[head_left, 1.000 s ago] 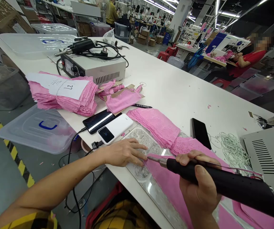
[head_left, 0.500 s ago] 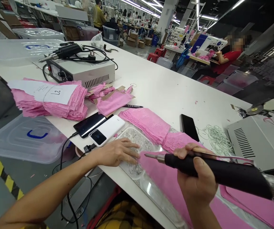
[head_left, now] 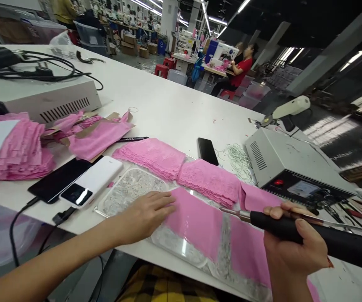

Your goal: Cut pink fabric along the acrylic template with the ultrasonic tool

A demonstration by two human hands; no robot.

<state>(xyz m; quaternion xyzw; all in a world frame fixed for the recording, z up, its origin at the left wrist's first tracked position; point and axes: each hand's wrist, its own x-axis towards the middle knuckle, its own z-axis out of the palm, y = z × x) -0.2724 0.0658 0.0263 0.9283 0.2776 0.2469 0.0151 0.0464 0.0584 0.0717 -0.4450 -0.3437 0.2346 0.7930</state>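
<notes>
My left hand (head_left: 148, 216) lies flat, fingers stretched out, its fingertips on the left end of a flat pink fabric piece (head_left: 196, 222). My right hand (head_left: 300, 249) is wrapped around a black-handled pen-shaped tool (head_left: 351, 247) with a slim metal tip. A thin shiny metal strip runs along the handle under the fingers; its kind is unclear. The tip points left, over or close to the first piece's right edge; contact cannot be told. Beyond a narrow gap lies a second pink piece (head_left: 250, 247), partly hidden by my right hand. Both rest on a clear glossy board (head_left: 181, 247).
Behind the board lie stacks of pink lace pieces (head_left: 209, 180), a black phone (head_left: 208, 151) and pale green cord (head_left: 238, 158). A grey control box (head_left: 294, 161) stands right. Left are a white power bank (head_left: 100, 178), a dark phone (head_left: 63, 180) and a pink bundle (head_left: 26, 147).
The view has swung right, so the table things sit further left. The tool tip, earlier close to my left fingertips, is now well to their right. My left hand stays at the fabric's left end.
</notes>
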